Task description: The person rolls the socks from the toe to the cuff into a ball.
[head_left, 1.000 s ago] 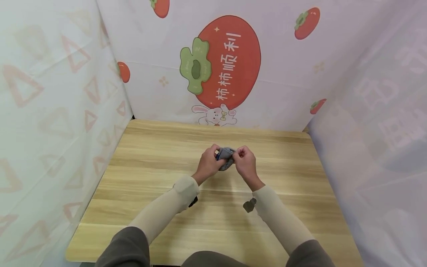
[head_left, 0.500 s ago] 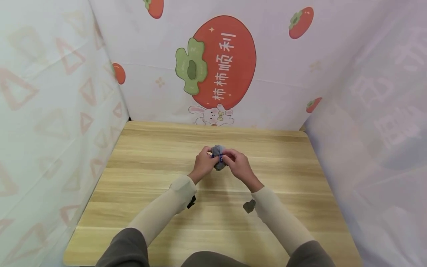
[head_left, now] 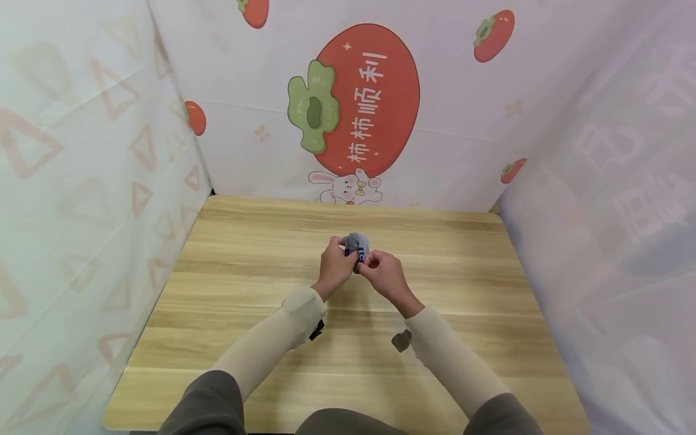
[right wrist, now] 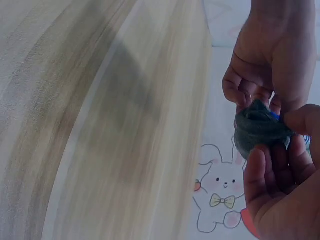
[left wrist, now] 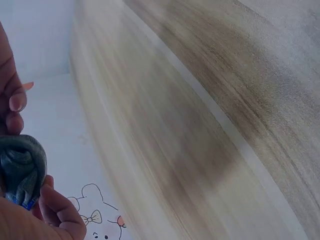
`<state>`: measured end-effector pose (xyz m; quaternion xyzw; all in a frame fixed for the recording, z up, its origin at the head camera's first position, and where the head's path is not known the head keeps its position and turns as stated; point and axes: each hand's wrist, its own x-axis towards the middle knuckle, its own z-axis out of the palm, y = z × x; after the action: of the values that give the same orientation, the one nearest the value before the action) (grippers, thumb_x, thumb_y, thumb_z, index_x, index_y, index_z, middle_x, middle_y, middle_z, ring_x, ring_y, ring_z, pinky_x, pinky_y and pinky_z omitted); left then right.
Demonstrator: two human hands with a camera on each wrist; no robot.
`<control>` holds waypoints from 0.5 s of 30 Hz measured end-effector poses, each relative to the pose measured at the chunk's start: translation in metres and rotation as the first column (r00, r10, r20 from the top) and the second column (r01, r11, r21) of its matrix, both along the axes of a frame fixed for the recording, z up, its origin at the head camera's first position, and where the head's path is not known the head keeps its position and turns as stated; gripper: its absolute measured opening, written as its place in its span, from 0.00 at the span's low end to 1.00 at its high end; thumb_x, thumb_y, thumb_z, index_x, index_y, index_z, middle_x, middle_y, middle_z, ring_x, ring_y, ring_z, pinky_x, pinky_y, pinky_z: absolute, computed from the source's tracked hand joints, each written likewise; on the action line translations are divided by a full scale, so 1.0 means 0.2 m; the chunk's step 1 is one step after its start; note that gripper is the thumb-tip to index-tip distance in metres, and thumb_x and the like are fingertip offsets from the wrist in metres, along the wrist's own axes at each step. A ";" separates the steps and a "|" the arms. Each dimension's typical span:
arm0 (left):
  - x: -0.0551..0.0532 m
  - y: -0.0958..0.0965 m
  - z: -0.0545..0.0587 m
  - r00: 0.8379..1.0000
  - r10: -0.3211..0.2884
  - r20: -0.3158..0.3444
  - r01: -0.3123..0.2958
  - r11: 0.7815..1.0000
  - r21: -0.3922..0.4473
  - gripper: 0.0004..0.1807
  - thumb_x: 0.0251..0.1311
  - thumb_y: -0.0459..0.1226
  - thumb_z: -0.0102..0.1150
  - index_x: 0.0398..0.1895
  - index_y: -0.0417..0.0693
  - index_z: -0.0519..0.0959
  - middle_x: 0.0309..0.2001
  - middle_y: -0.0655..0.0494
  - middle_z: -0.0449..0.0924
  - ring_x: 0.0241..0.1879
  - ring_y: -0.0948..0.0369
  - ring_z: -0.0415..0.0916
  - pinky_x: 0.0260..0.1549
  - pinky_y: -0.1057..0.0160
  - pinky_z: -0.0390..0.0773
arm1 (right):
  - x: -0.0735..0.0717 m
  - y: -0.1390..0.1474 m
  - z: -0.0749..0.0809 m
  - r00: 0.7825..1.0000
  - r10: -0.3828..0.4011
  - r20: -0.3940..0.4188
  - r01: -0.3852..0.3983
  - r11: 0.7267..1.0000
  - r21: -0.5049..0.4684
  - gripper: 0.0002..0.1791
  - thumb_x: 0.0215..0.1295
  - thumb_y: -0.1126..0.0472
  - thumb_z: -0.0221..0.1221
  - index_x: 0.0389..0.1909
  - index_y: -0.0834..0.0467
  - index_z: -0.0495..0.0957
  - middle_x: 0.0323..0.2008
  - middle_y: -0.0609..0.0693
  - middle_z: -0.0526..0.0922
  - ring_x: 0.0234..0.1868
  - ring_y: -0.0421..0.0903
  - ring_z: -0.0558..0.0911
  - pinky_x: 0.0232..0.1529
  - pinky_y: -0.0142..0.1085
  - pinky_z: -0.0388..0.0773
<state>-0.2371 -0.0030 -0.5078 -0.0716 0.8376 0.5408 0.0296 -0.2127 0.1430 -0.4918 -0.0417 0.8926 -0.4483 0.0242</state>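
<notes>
Close over the far middle of the table, both hands hold a rolled-up bundle of grey socks (head_left: 353,241) with a blue lettered band. My left hand (head_left: 335,266) grips the bundle's left side, fingers behind and thumb in front. At its lower right, my right hand (head_left: 386,275) pinches the edge by the blue band between thumb and forefinger. The left wrist view shows the folded end of the sock bundle (left wrist: 22,167), spiralled inward, at the left border. From the right wrist camera, the knit bundle (right wrist: 260,132) sits between both sets of fingers, partly covered by them.
A wood-grain table (head_left: 261,241) lies under the hands. White printed cloth walls (head_left: 446,121) stand behind it and on both sides, with a large red persimmon print (head_left: 375,96) at the back. A small dark device (head_left: 401,341) hangs at the right cuff.
The sock bundle has turned so its blue band faces up, and it has shifted slightly left. My right hand moved from its upper right edge down to its lower right.
</notes>
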 end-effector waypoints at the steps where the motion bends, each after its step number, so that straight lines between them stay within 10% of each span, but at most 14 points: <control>1: 0.00 0.00 0.00 1.000 0.007 -0.006 -0.007 1.000 0.001 0.19 0.62 0.41 0.64 0.53 0.46 0.73 0.32 0.50 0.79 0.27 0.58 0.74 0.22 0.64 0.72 | 0.00 0.00 0.00 1.000 -0.003 -0.019 0.003 1.000 0.008 0.10 0.61 0.57 0.68 0.27 0.55 0.78 0.26 0.46 0.80 0.28 0.41 0.76 0.29 0.32 0.72; 8: -0.02 -0.02 -0.01 0.999 0.022 0.030 -0.025 0.996 0.082 0.17 0.66 0.41 0.60 0.54 0.45 0.73 0.34 0.51 0.78 0.26 0.60 0.73 0.22 0.66 0.72 | 0.01 0.00 -0.02 0.998 0.058 0.007 -0.057 0.993 -0.101 0.07 0.68 0.60 0.64 0.37 0.59 0.77 0.29 0.54 0.85 0.27 0.42 0.82 0.28 0.31 0.78; 15: -0.03 -0.04 0.01 0.996 -0.073 0.045 0.064 0.983 0.173 0.20 0.67 0.40 0.62 0.59 0.45 0.72 0.37 0.50 0.77 0.30 0.59 0.74 0.26 0.65 0.76 | -0.01 0.03 -0.06 0.982 -0.040 0.184 0.092 0.954 -0.285 0.15 0.74 0.51 0.59 0.48 0.59 0.74 0.37 0.52 0.79 0.37 0.50 0.79 0.35 0.38 0.79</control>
<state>-0.2436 -0.0117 -0.5051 -0.0538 0.7890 0.6073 0.0756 -0.2154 0.1493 -0.5041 0.0249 0.8119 -0.5776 0.0814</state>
